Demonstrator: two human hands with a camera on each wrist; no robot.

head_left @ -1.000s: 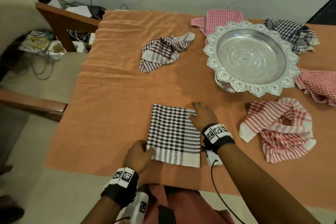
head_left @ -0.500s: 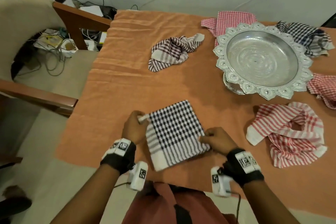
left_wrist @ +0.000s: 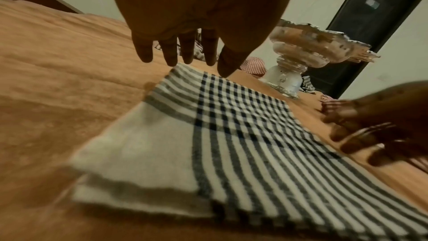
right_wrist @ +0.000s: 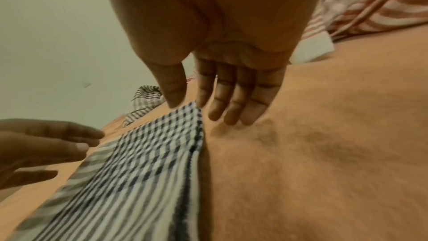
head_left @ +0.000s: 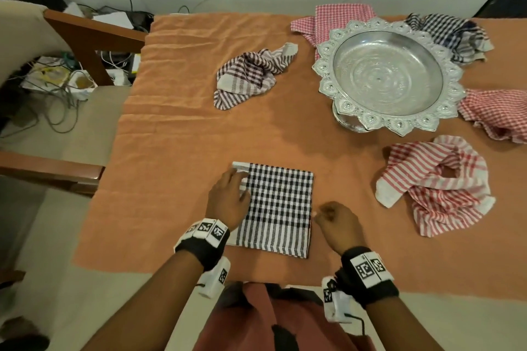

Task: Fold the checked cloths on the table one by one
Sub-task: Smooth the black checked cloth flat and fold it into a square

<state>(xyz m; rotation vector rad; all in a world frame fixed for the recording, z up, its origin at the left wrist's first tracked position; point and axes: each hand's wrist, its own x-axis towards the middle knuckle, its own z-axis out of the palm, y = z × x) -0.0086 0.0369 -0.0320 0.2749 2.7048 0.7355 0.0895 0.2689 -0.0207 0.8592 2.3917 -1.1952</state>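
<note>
A black-and-white checked cloth lies folded into a flat rectangle on the orange table cover, near its front edge. My left hand rests with straight fingers on the cloth's left border, near the far left corner; in the left wrist view the fingers point down over the cloth. Just off the cloth's right edge, my right hand holds nothing. In the right wrist view its fingers hang straight beside the cloth.
A crumpled maroon-striped cloth lies at the back centre. A silver footed tray stands back right, ringed by a red-striped cloth, two red checked cloths and a dark checked cloth. A wooden chair stands left.
The folded cloth, tilted half a second ago with both hands gripping its edges, now lies square on the table. Both hands have let go; the left one lies on its left border.
</note>
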